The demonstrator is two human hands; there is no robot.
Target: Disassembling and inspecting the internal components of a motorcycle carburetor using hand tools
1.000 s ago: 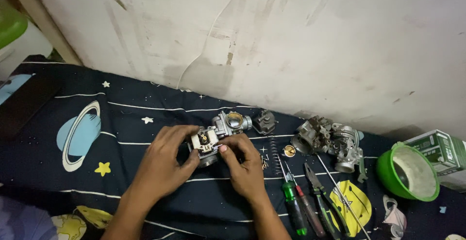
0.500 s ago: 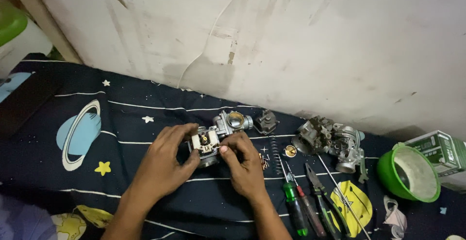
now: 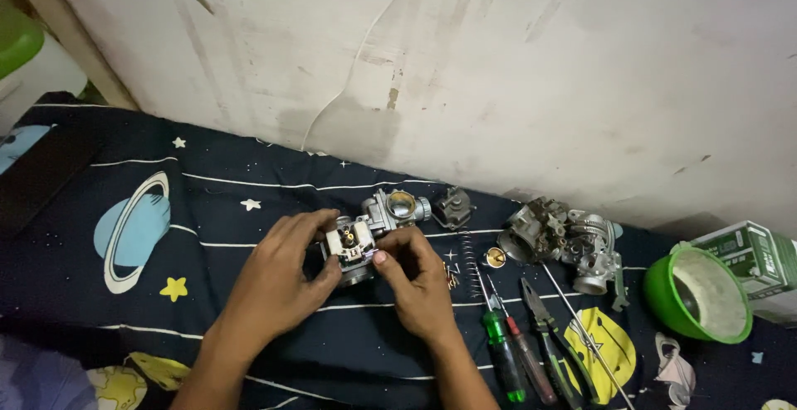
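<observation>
Head camera: on a dark space-print cloth [image 3: 207, 211] beside a scuffed wall, the left hand [image 3: 278, 281] cups a small metal carburetor [image 3: 369, 231], fingers curled round its near side, while the right hand [image 3: 419, 281] pinches a part at its open top. It sits partly stripped; a second carburetor [image 3: 560, 240], spring [image 3: 471, 254], small cap [image 3: 452, 207], screwdrivers [image 3: 506, 360], pliers [image 3: 552, 348] and green bowl [image 3: 697, 294] lie to the right, so the work looks midway.

green bowl [image 3: 697, 298] is seen at 3 o'clock | second carburetor [image 3: 564, 240] is laid beside it | screwdrivers [image 3: 510, 352] and pliers [image 3: 552, 348] are laid at 5 o'clock
</observation>
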